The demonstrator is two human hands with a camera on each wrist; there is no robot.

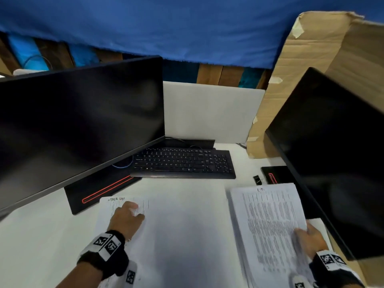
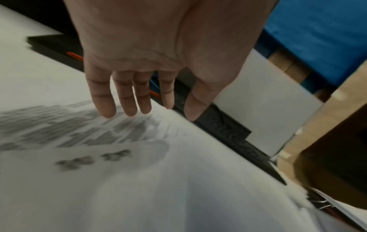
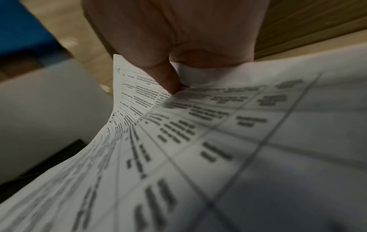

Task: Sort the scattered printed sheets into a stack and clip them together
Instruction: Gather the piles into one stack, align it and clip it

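Note:
A printed sheet point(image 1: 170, 235) lies flat on the white desk in front of me. My left hand point(image 1: 133, 212) is over its far left corner with fingers straight; in the left wrist view the fingertips point(image 2: 108, 113) hover at or just above the blurred print point(image 2: 59, 133). My right hand point(image 1: 306, 233) holds a bundle of printed sheets point(image 1: 268, 221) by its near right edge, lifted and tilted. In the right wrist view the thumb point(image 3: 168, 81) pinches the pages point(image 3: 218, 141), which fan out. A black binder clip point(image 1: 257, 179) lies on the desk beyond the bundle.
A dark monitor point(image 1: 79, 125) stands at the left, its black base point(image 1: 99, 192) marked with a red line. A second monitor point(image 1: 336, 159) leans in at the right. A black keyboard point(image 1: 182, 163) lies behind the sheet. Cardboard point(image 1: 311, 69) stands back right.

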